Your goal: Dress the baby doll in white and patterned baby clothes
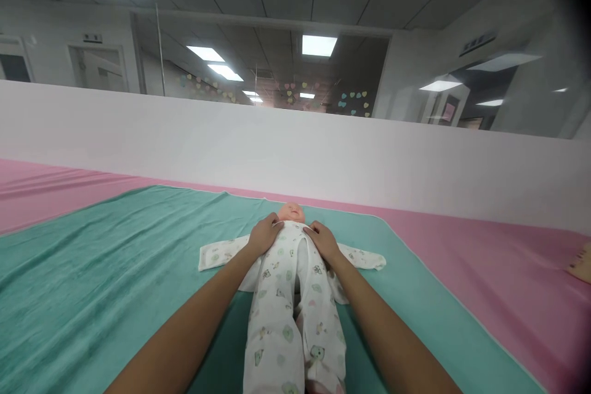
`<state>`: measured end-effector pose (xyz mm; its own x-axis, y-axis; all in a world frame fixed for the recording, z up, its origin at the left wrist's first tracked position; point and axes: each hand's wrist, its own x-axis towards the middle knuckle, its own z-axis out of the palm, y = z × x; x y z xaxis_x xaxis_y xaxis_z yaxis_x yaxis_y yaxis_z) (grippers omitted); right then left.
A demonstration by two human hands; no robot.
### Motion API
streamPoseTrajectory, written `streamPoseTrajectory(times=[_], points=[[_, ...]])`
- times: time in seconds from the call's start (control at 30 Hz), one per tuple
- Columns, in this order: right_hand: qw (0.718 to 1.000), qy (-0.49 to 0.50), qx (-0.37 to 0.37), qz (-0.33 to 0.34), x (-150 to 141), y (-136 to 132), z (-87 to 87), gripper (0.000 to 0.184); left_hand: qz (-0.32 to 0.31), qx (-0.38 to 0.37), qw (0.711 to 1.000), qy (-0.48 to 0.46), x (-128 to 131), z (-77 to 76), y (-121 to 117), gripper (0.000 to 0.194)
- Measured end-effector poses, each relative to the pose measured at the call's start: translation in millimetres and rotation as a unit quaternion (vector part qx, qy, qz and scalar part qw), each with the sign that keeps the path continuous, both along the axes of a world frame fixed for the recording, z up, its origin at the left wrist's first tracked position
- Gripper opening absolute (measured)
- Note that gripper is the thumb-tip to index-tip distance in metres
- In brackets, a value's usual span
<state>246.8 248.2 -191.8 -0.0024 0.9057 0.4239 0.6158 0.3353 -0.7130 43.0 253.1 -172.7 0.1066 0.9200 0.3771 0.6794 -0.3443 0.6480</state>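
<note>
A baby doll [292,212] lies on its back on a teal blanket [152,246], its head at the far end. White baby trousers [279,301] with a small animal print lie over its body and legs, with the top edge up near the doll's chin. Under them spreads a matching printed baby shirt [224,252], sleeves stretched out to both sides. My left hand [266,234] is closed at the left end of the trousers' waistband. At the right end, my right hand [323,240] has its fingers bent over the same waistband. The doll's arms are hidden.
Pink sheeting [484,271] shows around the blanket. Behind it runs a low white wall [277,148] with a mirror or glass above. At the far right edge is part of a beige object [582,263] I cannot make out.
</note>
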Motion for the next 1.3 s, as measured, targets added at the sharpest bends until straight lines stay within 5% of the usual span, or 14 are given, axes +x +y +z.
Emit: streamPoseTrajectory(times=[0.13, 0.3, 0.5, 0.8, 0.93, 1.03, 1.17, 1.3], points=[[0.996, -0.046, 0.003, -0.08, -3, 3, -3.4, 0.026, 0.047, 0.007, 0.999, 0.025, 1, -6.6, 9, 0.017], [0.998, -0.02, 0.018, -0.065, 0, -4, -13.6, 0.022, 0.013, 0.059, 0.998, 0.03, -3, -14.6, 6, 0.016], [0.991, -0.078, 0.099, -0.04, 10, -24, -26.9, 0.031, 0.023, 0.179, 0.97, 0.161, -17, -27.5, -26, 0.023], [0.985, -0.141, 0.074, -0.062, 23, -43, -33.2, 0.018, 0.066, 0.214, 0.941, 0.255, -25, -28.2, -69, 0.014], [0.983, -0.165, 0.058, -0.056, 26, -40, -36.9, 0.016, 0.075, 0.154, 0.947, 0.27, -21, -21.3, -80, 0.015], [0.972, -0.215, 0.084, -0.039, 26, -42, -36.9, 0.021, 0.048, 0.05, 0.972, 0.223, -19, -19.4, -81, 0.012], [0.957, -0.264, 0.115, -0.02, 24, -46, -36.0, 0.033, 0.059, -0.054, 0.996, 0.049, -18, -22.2, -79, 0.014], [0.957, -0.267, 0.112, -0.014, 26, -42, -40.0, 0.031, 0.067, -0.113, 0.973, -0.188, -11, -25.2, -79, 0.016]])
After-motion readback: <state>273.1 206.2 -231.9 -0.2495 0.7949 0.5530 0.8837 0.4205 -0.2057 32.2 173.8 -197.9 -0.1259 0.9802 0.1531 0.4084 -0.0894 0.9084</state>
